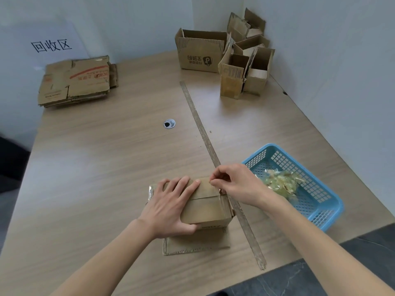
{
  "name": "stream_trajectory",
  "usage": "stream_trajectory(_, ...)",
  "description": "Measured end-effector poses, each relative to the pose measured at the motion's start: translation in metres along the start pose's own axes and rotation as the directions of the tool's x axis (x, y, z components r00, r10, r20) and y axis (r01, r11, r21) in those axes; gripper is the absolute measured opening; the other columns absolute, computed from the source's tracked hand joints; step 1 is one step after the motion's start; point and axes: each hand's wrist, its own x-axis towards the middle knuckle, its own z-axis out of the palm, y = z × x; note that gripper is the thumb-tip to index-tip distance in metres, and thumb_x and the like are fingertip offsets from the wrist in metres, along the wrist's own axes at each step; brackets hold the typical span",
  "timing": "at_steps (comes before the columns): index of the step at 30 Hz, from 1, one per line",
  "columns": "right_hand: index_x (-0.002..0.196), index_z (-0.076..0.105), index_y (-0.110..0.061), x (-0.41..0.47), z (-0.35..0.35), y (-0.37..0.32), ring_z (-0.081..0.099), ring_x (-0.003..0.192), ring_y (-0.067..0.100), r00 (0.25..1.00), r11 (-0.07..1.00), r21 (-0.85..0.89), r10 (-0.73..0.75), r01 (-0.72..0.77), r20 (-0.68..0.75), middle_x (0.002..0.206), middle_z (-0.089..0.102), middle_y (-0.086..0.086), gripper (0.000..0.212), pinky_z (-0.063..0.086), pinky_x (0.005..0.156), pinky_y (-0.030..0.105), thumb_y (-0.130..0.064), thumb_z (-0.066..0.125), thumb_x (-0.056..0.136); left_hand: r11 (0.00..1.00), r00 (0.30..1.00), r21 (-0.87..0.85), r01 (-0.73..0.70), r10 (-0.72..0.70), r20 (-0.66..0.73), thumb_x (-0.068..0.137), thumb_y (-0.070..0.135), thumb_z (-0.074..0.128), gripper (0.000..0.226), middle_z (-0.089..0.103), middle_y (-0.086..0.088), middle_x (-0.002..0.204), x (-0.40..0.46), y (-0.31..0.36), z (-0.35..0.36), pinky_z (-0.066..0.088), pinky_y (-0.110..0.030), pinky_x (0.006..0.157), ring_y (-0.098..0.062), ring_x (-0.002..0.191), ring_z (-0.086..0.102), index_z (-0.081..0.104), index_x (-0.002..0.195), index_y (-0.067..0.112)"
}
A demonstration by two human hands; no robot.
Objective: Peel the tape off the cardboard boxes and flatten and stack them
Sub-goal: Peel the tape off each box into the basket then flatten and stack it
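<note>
A small brown cardboard box (pixel 206 207) stands near the table's front edge, its lower flap spread flat toward me. My left hand (pixel 171 208) lies flat on its top and left side, fingers spread, pressing it down. My right hand (pixel 233 182) pinches at the box's far top edge with thumb and fingertips, apparently on the tape there; the tape itself is too thin to make out. A stack of flattened boxes (pixel 77 81) lies at the far left. Several open, unflattened boxes (pixel 235 58) stand at the far right corner.
A blue plastic basket (pixel 316 186) holding crumpled peeled tape (pixel 280 181) sits just right of my right hand. A long strip (pixel 210 146) runs diagonally across the wooden table. A round cable grommet (pixel 169 124) is mid-table. White walls close the back and right.
</note>
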Motion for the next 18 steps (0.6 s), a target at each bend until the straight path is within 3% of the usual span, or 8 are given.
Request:
stream_trajectory(3, 0.104, 0.077, -0.021, -0.012, -0.013, 0.015, 0.070, 0.088, 0.003, 0.996, 0.989, 0.150, 0.001, -0.014, 0.086, 0.091, 0.075, -0.009, 0.015, 0.055, 0.083, 0.019, -0.014, 0.075, 0.091, 1.000, 1.000, -0.020, 0.008, -0.008, 0.009, 0.066, 0.087, 0.056, 0.113, 0.044, -0.002, 0.145, 0.000, 0.000, 0.000, 0.034, -0.051, 0.112, -0.027, 0.132, 0.046, 0.031, 0.156, 0.024)
stream_trajectory(6, 0.120, 0.073, -0.028, -0.016, -0.023, 0.024, 0.066, 0.098, 0.005, 0.980, 0.993, -0.021, -0.112, 0.117, 0.165, 0.100, 0.069, -0.017, 0.042, 0.051, 0.089, 0.017, -0.007, 0.080, 0.084, 1.000, 1.000, -0.019, 0.013, -0.013, 0.015, 0.066, 0.088, 0.055, 0.113, 0.043, -0.001, 0.146, 0.002, -0.001, 0.001, 0.031, -0.049, 0.113, -0.025, 0.134, 0.043, 0.030, 0.157, 0.025)
stream_trajectory(9, 0.104, 0.079, -0.032, -0.006, -0.024, 0.019, 0.055, 0.089, 0.003, 0.951, 0.916, -0.281, -0.233, 0.285, 0.204, 0.100, 0.055, -0.017, 0.025, 0.042, 0.082, 0.014, -0.020, 0.084, 0.082, 1.000, 1.000, -0.012, 0.009, -0.009, 0.023, 0.067, 0.089, 0.053, 0.113, 0.041, -0.001, 0.147, 0.000, -0.001, -0.001, 0.030, -0.048, 0.113, -0.024, 0.136, 0.041, 0.029, 0.157, 0.025)
stream_trajectory(12, 0.093, 0.080, -0.027, 0.003, -0.026, 0.010, 0.051, 0.092, 0.002, 0.904, 0.865, -0.313, -0.298, 0.392, 0.308, 0.105, 0.056, -0.009, 0.009, 0.045, 0.084, 0.022, -0.023, 0.081, 0.085, 1.000, 0.999, -0.017, 0.013, -0.012, 0.031, 0.068, 0.088, 0.053, 0.112, 0.041, -0.001, 0.148, 0.000, -0.001, -0.002, 0.028, -0.048, 0.115, -0.025, 0.136, 0.041, 0.028, 0.158, 0.026)
stream_trajectory(15, 0.089, 0.074, -0.020, 0.007, -0.021, 0.007, 0.053, 0.113, 0.008, 0.861, 0.808, -0.359, -0.324, 0.467, 0.392, 0.128, 0.056, -0.004, 0.002, 0.048, 0.099, 0.032, -0.019, 0.075, 0.091, 1.000, 0.999, -0.011, 0.017, -0.017, 0.043, 0.067, 0.089, 0.051, 0.113, 0.040, 0.000, 0.149, 0.001, -0.001, -0.001, 0.026, -0.048, 0.116, -0.024, 0.138, 0.039, 0.027, 0.158, 0.026)
stream_trajectory(18, 0.094, 0.067, -0.018, 0.003, -0.018, 0.011, 0.053, 0.129, 0.010, 0.895, 0.865, -0.331, -0.248, 0.376, 0.370, 0.151, 0.050, -0.005, 0.004, 0.041, 0.109, 0.028, -0.021, 0.070, 0.095, 1.000, 0.999, -0.022, 0.021, -0.020, 0.031, 0.066, 0.089, 0.053, 0.112, 0.042, 0.000, 0.147, 0.000, -0.001, 0.001, 0.028, -0.048, 0.114, -0.025, 0.136, 0.042, 0.031, 0.156, 0.026)
